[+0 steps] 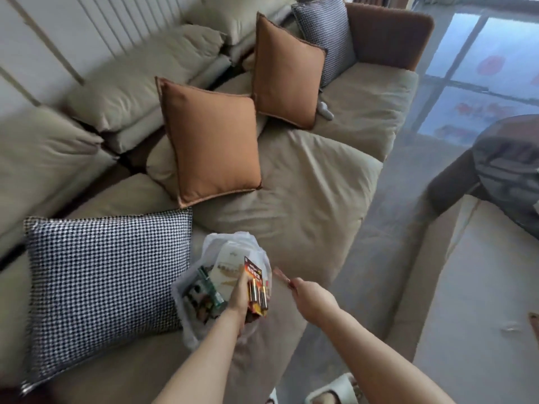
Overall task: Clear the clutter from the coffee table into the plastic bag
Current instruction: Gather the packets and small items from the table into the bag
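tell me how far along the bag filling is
Done: the plastic bag on the sofa already holds several packets. In hand: the left hand holds a battery pack at the bag's mouth; the right hand pinches a small blurred reddish item. Left: both still go in. The coffee table isn't clearly visible.

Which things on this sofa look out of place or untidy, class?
The plastic bag of clutter sits on the sofa seat, beside the checked cushion. A small grey object lies loose on the seat by the far orange cushion; what it is cannot be told. The cushions lean unevenly.
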`<action>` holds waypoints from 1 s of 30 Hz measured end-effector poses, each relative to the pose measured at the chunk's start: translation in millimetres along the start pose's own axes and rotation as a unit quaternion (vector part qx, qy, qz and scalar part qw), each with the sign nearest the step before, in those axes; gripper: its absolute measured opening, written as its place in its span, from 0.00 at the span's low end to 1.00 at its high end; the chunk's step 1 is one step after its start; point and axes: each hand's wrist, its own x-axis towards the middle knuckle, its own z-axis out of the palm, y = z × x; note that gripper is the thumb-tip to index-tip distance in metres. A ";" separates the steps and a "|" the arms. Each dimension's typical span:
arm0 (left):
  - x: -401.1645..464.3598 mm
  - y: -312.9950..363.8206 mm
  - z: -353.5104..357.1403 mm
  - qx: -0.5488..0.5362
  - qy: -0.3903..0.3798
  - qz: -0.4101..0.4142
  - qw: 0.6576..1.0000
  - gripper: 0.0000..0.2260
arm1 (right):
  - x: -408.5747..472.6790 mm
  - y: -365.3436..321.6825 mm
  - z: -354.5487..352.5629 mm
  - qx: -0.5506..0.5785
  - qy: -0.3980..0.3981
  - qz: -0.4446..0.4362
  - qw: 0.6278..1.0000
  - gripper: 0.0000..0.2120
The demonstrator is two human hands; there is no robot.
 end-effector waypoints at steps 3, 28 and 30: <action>11.5 0.6 -56.6 -0.023 0.030 -0.010 0.999 0.18 | 17.0 -54.4 30.3 0.007 -0.027 -0.030 0.999 0.15; 124.2 -21.6 -167.2 0.110 0.145 -0.074 0.981 0.20 | 69.1 -156.6 131.3 0.065 -0.067 0.022 0.995 0.23; 117.9 -19.2 -165.7 0.214 0.114 -0.035 0.970 0.19 | 65.7 -152.1 128.5 0.043 -0.071 0.019 0.996 0.20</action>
